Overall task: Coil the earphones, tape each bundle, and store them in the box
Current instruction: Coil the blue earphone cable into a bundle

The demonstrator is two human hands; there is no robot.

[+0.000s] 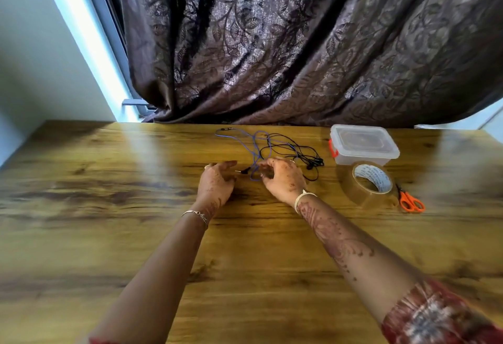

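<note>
- Blue earphones (255,143) and black earphones (298,150) lie tangled left of the lidded box (364,144), uncoiled, untaped.
- Left hand (216,181) relaxed, holding nothing.
- Right hand (283,177) curls at the blue cord; grip unclear.
- Every step remains.

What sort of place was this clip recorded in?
Probably a room in a home: a wood-grain table stands against a window hung with a dark leaf-patterned curtain. On the table are household items: a tape roll, orange scissors and a lidded plastic box.
</note>
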